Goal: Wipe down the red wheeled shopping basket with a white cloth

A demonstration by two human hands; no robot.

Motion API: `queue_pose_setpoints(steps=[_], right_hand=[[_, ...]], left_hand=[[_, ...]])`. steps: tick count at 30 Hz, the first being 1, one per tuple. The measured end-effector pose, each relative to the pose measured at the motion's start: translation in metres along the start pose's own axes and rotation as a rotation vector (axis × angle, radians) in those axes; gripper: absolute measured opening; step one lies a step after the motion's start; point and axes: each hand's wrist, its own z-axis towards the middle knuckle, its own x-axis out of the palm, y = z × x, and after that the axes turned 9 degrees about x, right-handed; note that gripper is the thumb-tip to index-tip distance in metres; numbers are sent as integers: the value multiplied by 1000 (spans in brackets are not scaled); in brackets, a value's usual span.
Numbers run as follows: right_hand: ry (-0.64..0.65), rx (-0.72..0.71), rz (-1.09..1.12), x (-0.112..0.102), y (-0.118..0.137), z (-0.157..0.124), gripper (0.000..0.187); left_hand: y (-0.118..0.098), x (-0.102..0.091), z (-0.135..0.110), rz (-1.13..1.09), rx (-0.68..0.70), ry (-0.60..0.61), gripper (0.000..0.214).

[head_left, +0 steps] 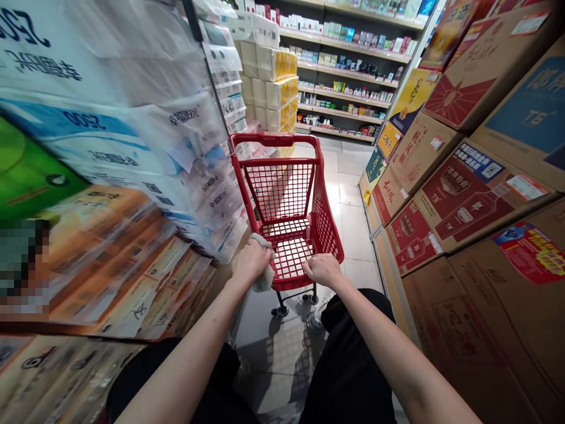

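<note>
A red plastic shopping cart [327, 227] on small wheels stands right in front of me in the aisle, and no goods show in its basket. At its near left corner my left hand [253, 259] is closed around a pale grey cloth [263, 279]. Part of the cloth hangs below the fingers, and the hand lies against the cart's rim. My right hand [323, 270] has its fingers curled over the near right part of the rim. The cart's handle bar is at the far side, away from both hands.
Wrapped paper packs [198, 135] are stacked high on the left, with orange packs [145, 277] lower down. Cardboard boxes [472, 194] form a wall on the right. Shelves of small goods [348, 73] cross the far end. Pale floor tiles [353, 218] run between.
</note>
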Motion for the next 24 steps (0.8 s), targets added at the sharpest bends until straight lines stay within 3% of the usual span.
queue_pose_setpoints(steps=[4, 7, 13, 17, 20, 24], right_hand=[[13, -11, -18, -2, 3, -2, 49], [11, -28, -17, -2, 6, -5, 49], [-10, -84, 6, 3, 10, -13, 47], [-35, -112, 10, 6, 10, -19, 45], [-36, -114, 10, 5, 7, -22, 45], [10, -78, 9, -1, -2, -25, 45]], left_hand=[[1, 11, -30, 1, 36, 26, 45], [8, 15, -34, 12, 34, 42, 45], [20, 0, 7, -6, -18, 32, 48], [20, -6, 40, -95, -91, -55, 44], [17, -2, 47, -127, -108, -85, 44], [10, 3, 39, -154, -95, -79, 43]])
